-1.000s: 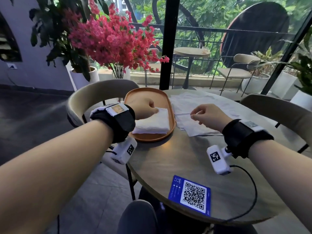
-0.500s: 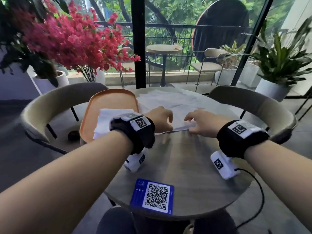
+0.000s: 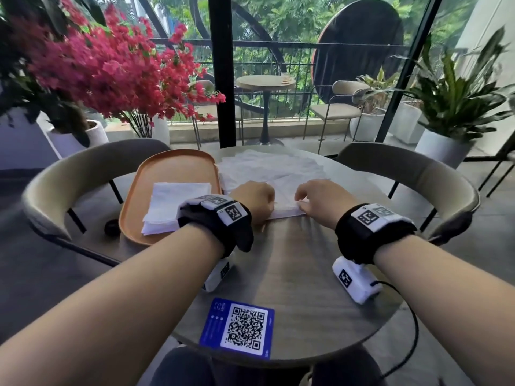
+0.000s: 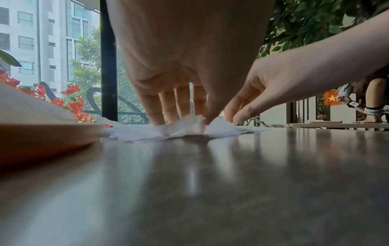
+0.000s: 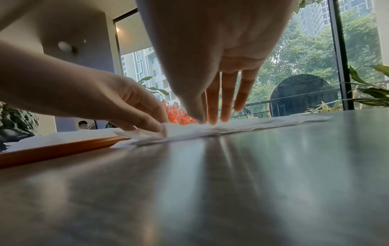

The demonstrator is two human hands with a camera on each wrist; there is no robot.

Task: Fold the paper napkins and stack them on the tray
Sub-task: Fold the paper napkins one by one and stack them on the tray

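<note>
left hand (image 3: 252, 200): pointed down, pinching | right hand (image 3: 317, 203): pointed down, pinching (thumb against forefinger)

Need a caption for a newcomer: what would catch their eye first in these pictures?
The mass of pink-red flowers at upper left grabs attention first. Next, at the centre of the round table, the left hand and right hand pinch the near edge of a flat napkin. Left of them an orange tray holds a stack of folded napkins.

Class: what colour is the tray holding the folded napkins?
The tray is orange; the head view shows it best.
</note>
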